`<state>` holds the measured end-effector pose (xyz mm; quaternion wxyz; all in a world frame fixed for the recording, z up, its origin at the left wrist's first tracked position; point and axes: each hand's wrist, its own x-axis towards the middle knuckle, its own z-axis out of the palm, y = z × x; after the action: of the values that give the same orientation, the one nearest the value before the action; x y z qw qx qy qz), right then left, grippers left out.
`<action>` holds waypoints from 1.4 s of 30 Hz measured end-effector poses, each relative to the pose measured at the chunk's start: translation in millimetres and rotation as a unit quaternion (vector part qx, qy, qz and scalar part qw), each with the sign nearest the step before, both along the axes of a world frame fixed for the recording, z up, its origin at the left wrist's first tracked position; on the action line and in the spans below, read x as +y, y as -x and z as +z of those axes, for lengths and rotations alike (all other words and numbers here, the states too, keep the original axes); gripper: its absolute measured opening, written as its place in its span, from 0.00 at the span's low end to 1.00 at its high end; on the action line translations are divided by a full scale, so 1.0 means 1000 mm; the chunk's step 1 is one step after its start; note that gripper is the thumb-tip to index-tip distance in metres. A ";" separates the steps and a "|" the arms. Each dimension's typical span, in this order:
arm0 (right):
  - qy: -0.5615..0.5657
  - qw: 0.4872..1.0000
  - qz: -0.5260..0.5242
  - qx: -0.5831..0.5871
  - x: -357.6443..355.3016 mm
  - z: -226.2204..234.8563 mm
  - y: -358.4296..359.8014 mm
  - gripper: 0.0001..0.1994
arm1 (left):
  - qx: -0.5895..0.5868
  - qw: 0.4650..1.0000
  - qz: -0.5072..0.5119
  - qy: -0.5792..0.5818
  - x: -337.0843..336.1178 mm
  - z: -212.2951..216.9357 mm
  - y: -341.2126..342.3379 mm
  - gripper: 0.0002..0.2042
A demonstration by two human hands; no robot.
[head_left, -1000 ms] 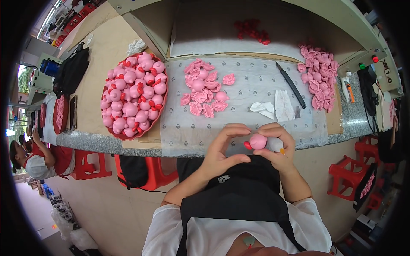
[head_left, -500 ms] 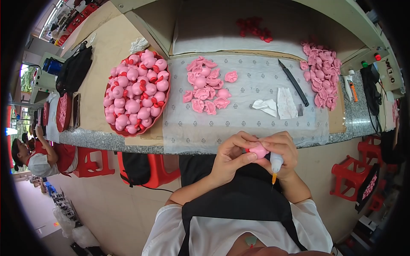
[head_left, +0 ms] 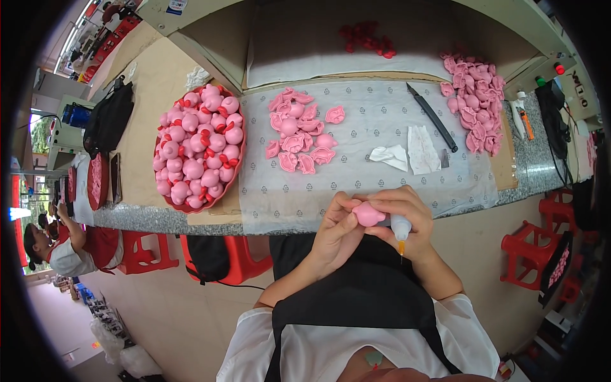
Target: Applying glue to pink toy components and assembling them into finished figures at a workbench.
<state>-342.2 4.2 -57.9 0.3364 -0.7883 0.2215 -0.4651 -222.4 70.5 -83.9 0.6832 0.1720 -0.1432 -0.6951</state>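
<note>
Both my hands meet over my lap, just below the worktable's front edge. My left hand [head_left: 335, 230] pinches a small pink rounded toy piece [head_left: 369, 214] from the left side. My right hand [head_left: 407, 219] wraps over that same piece from the right and also holds a small white glue bottle [head_left: 400, 228], its orange nozzle pointing down. On the table beyond lies a loose cluster of pink shell pieces [head_left: 299, 135] on a clear plastic sheet [head_left: 382, 121].
A red tray [head_left: 167, 198] heaped with finished pink-and-red toys stands at left. More pink pieces [head_left: 474, 108] pile at right, beside a black knife [head_left: 433, 118] and white paper scraps [head_left: 407, 153]. Red parts [head_left: 366, 37] lie at the back. Red stools [head_left: 531, 245] stand below; a seated person [head_left: 60, 245] works far left.
My hands have drawn slightly lower and closer together. The glue bottle has swung so its nozzle now points downward, and the pink piece sits between both thumbs.
</note>
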 end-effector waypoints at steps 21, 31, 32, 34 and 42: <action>-0.269 0.936 0.078 -0.214 0.014 -0.015 -0.003 0.08 | -0.011 0.998 0.045 0.048 0.004 -0.009 0.004 0.06; -0.278 0.942 0.097 -0.160 -0.001 -0.011 0.005 0.09 | -0.500 0.857 0.084 0.099 -0.001 0.002 -0.019 0.20; -0.264 0.954 0.093 -0.108 -0.007 -0.008 0.005 0.10 | -0.501 0.855 0.088 0.096 0.000 0.002 -0.020 0.20; -0.257 0.964 0.045 -0.053 -0.026 0.002 0.010 0.11 | -0.234 0.971 0.049 -0.018 0.004 0.003 -0.022 0.19; -0.015 0.951 -0.001 0.310 -0.064 0.003 0.015 0.15 | -0.026 0.999 0.035 -0.030 -0.006 -0.012 -0.029 0.20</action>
<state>-357.6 -59.8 -55.1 0.2623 -0.8884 0.3222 -0.1953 -193.1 64.1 -96.2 0.6977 0.2151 -0.1340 -0.6700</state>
